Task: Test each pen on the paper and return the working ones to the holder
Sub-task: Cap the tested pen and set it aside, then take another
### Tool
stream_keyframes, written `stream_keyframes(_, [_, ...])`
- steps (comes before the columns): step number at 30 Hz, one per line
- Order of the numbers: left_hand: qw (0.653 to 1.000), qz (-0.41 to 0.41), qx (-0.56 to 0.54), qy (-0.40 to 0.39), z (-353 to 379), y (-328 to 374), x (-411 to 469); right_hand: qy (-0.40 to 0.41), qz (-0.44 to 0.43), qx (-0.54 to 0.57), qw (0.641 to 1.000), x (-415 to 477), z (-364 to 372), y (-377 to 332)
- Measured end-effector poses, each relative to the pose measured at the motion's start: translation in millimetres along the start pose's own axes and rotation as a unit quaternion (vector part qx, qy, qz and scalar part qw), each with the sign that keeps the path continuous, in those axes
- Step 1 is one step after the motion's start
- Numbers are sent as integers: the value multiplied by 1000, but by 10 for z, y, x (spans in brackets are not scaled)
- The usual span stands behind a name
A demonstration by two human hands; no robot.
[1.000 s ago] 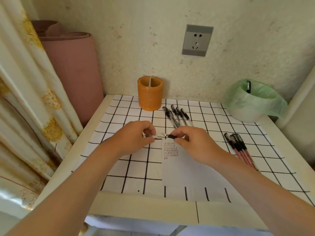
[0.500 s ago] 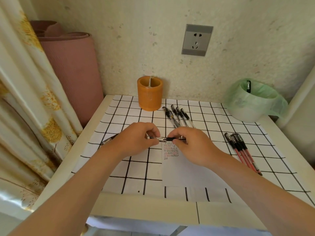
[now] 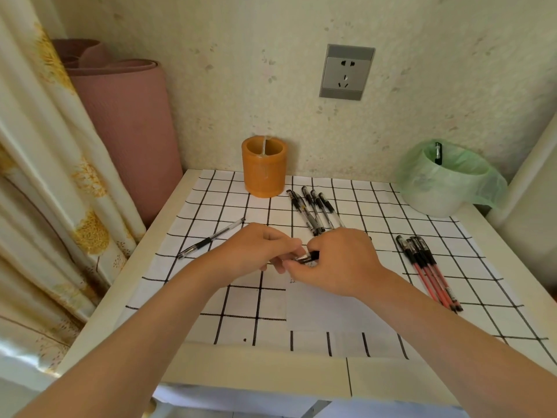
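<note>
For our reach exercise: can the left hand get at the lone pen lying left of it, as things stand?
Probably, once freed: the left hand pinches a pen together with the right hand, yet nothing lies between it and the lone pen.

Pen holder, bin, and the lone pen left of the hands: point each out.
Pen holder (image 3: 264, 176): head view, orange front wall.
Bin (image 3: 435, 202): head view, bag-covered outer wall.
Lone pen (image 3: 211, 237): head view, middle of its barrel.
</note>
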State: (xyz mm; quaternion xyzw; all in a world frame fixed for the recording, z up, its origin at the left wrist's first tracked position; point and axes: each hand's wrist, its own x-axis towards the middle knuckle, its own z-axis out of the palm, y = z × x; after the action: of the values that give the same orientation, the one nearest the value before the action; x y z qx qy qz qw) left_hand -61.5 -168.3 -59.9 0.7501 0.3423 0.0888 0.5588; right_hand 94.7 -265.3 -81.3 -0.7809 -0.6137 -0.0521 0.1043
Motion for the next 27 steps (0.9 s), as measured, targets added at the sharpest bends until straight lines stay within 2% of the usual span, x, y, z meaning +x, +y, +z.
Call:
stream_keyframes(3, [1000, -4, 1, -5, -26, 3, 0, 16, 6, -1, 1000, 20, 16, -26])
stream_keyframes(6, [1000, -3, 25, 9, -54, -3, -5, -2, -45, 47, 998, 20, 35, -17])
stream_keyframes(9, [993, 0, 51, 111, -136, -27, 44, -37, -80, 167, 982, 5, 78, 36])
stream_keyframes(12, [974, -5, 35, 223, -256, -63, 97, -18, -77, 195, 978, 57, 138, 99])
stream_keyframes(14, [966, -4, 15, 256, -329, -89, 126, -26, -61, 202, 977, 101, 143, 110])
stream_keyframes(16, [966, -10, 26, 256, -374, -134, 152, -31, -40, 206, 977, 141, 141, 99])
stream_keyframes(19, [949, -34, 168, 264, -448, -281, 174, -19, 28, 166, 985, 223, 132, 42])
stream_keyframes(23, [876, -78, 389, 274, -572, -476, 100, -4, 103, 150, 983, 393, 197, 8])
stream_keyframes(25, [853, -112, 438, 261, -598, -514, 56, -6, 116, 148, 982, 440, 231, 1])
stream_keyframes(27, [846, -137, 453, 246, -609, -546, 20, -5, 108, 100, 989, 462, 249, -13])
